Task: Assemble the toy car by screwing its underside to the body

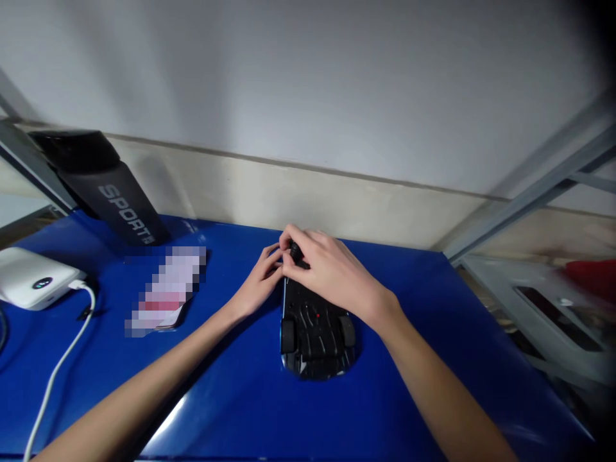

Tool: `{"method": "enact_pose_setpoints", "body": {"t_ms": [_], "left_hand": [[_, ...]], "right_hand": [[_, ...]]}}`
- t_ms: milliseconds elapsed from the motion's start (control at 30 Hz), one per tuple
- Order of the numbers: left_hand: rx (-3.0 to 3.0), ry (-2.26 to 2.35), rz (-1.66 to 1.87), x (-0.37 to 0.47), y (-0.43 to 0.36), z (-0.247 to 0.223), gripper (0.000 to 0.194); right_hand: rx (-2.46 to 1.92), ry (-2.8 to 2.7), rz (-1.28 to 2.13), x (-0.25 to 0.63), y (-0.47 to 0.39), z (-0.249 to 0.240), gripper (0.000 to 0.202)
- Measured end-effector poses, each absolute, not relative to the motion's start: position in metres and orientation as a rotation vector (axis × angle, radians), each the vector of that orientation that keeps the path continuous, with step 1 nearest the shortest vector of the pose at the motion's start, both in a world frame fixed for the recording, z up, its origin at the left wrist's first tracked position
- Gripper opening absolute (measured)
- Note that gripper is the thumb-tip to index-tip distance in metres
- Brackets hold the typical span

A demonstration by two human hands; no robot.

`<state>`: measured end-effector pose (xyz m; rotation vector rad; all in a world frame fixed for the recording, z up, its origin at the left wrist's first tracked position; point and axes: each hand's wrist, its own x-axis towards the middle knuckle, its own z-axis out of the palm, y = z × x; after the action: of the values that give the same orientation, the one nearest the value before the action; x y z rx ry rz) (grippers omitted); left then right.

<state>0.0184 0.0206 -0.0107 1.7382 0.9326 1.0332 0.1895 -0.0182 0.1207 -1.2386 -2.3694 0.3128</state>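
Observation:
A toy car [320,321] lies upside down on the blue tabletop, its black underside up and two wheels showing at the near end. My right hand [327,260] arches over the far end, thumb and fingers pinched around a small black ribbed piece [294,250]. Whether that piece is a wheel, a knob or a tool handle I cannot tell. On the car's far left side, my left hand [262,279] has its bent fingertips gripping the edge, close to the right fingertips. Most of the car's far end is hidden under my right hand.
A dark bottle marked SPORT [122,199] stands at the back left. In front of it lies a phone with a blurred-out screen [168,289]. A white device [36,279] with a white cable [65,359] sits far left. Metal frame bars [529,186] flank the blue table [240,398] before a wall.

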Motion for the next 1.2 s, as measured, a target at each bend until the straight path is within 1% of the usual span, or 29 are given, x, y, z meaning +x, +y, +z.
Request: {"method": "enact_pose_setpoints", "body": {"t_ms": [100, 200, 333, 433, 500, 600, 733, 800, 867, 900, 1033, 1200], "left_hand": [[1.75, 0.923, 1.053, 0.019, 0.021, -0.012, 0.037], [1.749, 0.932, 1.058, 0.019, 0.021, -0.012, 0.036], [1.793, 0.937, 1.052, 0.019, 0.021, -0.012, 0.036], [1.814, 0.982, 1.041, 0.019, 0.021, -0.014, 0.039], [1.827, 0.998, 1.035, 0.019, 0.021, -0.015, 0.041], [1.904, 0.985, 1.008, 0.018, 0.02, -0.01, 0.04], [2.082, 1.051, 0.906, 0.014, 0.013, 0.011, 0.038], [2.204, 1.125, 0.894, 0.011, 0.005, 0.026, 0.036], [2.383, 1.184, 0.862, 0.008, -0.004, 0.039, 0.03], [2.458, 1.206, 0.81, 0.007, -0.009, 0.045, 0.027], [2.492, 1.247, 0.546, 0.005, -0.025, 0.057, 0.021], [2.478, 1.332, 0.466, 0.006, -0.033, 0.056, 0.022]], "right_hand": [[-1.225, -2.36, 0.344, 0.189, -0.018, 0.12, 0.006], [-1.246, -2.367, 0.404, 0.188, -0.019, 0.119, 0.012], [-1.233, -2.343, 0.345, 0.186, -0.023, 0.117, 0.01], [-1.27, -2.325, 0.306, 0.184, -0.025, 0.117, 0.015], [-1.252, -2.325, 0.359, 0.186, -0.025, 0.119, 0.017], [-1.177, -2.273, 0.531, 0.199, -0.021, 0.123, 0.016], [-1.052, -1.876, 0.64, 0.228, -0.014, 0.11, 0.021], [-0.985, -1.547, 0.812, 0.237, -0.011, 0.09, 0.023], [-0.883, -1.124, 0.998, 0.24, -0.011, 0.065, 0.022], [-0.862, -1.041, 1.01, 0.238, -0.011, 0.054, 0.023], [-0.837, -0.918, 1.052, 0.226, -0.012, 0.024, 0.025], [-0.816, -0.854, 1.082, 0.22, -0.009, 0.019, 0.026]]}}
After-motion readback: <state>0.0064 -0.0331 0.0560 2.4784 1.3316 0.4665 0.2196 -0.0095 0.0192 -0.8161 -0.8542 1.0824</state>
